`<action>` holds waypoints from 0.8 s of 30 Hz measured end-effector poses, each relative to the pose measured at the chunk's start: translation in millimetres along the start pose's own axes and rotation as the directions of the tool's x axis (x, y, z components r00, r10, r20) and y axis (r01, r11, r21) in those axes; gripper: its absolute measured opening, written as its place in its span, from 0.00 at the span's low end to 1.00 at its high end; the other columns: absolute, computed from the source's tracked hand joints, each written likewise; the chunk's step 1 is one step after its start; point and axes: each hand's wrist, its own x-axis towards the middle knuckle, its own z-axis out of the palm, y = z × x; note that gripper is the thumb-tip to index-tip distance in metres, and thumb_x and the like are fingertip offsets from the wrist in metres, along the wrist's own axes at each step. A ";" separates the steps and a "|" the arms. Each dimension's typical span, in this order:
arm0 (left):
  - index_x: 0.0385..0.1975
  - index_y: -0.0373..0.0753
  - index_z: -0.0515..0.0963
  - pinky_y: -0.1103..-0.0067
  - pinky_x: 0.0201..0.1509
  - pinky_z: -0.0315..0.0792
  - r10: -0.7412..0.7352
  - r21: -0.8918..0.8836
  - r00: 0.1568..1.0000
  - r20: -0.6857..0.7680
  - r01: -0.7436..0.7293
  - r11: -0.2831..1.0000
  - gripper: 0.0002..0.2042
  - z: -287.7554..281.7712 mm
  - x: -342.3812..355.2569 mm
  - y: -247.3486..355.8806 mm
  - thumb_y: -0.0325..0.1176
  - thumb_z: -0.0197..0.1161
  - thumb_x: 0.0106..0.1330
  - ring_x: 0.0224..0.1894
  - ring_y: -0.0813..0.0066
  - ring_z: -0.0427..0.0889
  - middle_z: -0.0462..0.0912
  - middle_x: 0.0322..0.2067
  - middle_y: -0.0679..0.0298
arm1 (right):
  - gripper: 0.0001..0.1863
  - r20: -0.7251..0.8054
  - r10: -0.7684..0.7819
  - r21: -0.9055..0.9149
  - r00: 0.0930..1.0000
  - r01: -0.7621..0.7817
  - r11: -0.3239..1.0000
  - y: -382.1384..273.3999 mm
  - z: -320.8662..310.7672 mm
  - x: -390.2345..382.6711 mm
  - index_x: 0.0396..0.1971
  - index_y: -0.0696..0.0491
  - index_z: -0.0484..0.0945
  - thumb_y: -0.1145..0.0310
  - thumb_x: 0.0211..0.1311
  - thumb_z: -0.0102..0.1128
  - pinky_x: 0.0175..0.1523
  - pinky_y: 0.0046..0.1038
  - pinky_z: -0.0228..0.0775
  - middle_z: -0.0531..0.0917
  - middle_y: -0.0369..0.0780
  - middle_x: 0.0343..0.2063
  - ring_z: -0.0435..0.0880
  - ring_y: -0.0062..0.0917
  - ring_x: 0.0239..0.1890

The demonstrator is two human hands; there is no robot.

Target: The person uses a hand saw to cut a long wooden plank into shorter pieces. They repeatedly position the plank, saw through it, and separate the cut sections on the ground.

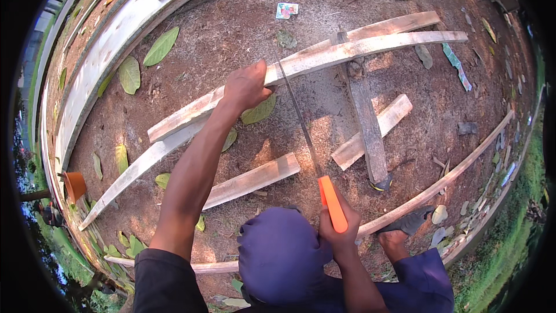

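Note:
My left hand (249, 85) is closed over a long pale wooden plank (376, 46), pressing on it left of the saw blade. My right hand (340, 220) grips the orange handle of a handsaw (306, 127). The thin blade slants up and away to the left, its far end meeting the plank just right of my left hand. How deep the blade sits in the wood I cannot tell. Another long plank (136, 168) runs beneath and behind the first one. A dark timber piece (368, 130) reaches from under the planks toward me.
Short wood pieces lie on the ground: one (255, 179) left of the saw, another (399, 113) under the dark timber. A curved pole (440, 185) lies at right. Long pale boards (110, 58) stand at far left, near an orange pot (74, 185). Leaves are scattered about.

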 end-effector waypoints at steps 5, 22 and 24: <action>0.38 0.34 0.70 0.55 0.47 0.76 0.071 0.034 0.996 -0.045 -0.069 0.997 0.25 0.6 21.9 2.1 0.50 0.74 0.60 0.44 0.45 0.85 0.84 0.37 0.48 | 0.29 0.035 0.052 0.103 0.998 -0.056 0.993 18.7 64.3 160.4 0.64 0.60 0.77 0.79 0.59 0.57 0.34 0.32 0.77 0.82 0.49 0.21 0.84 0.29 0.22; 0.38 0.34 0.70 0.57 0.48 0.78 0.023 0.095 1.000 -0.005 -0.023 0.995 0.24 0.7 10.7 4.2 0.45 0.76 0.59 0.42 0.46 0.86 0.85 0.36 0.47 | 0.28 0.048 0.175 0.088 0.983 -0.179 0.980 2.7 56.2 125.3 0.62 0.56 0.78 0.76 0.58 0.57 0.35 0.40 0.78 0.84 0.53 0.25 0.87 0.48 0.27; 0.38 0.34 0.70 0.58 0.48 0.79 -0.021 0.094 1.000 -0.009 0.022 0.995 0.25 -9.3 10.3 3.4 0.45 0.77 0.58 0.41 0.47 0.87 0.85 0.36 0.48 | 0.31 0.070 0.206 0.089 0.976 -0.212 0.973 0.7 19.9 56.7 0.65 0.56 0.77 0.79 0.57 0.56 0.39 0.37 0.82 0.88 0.51 0.30 0.92 0.42 0.33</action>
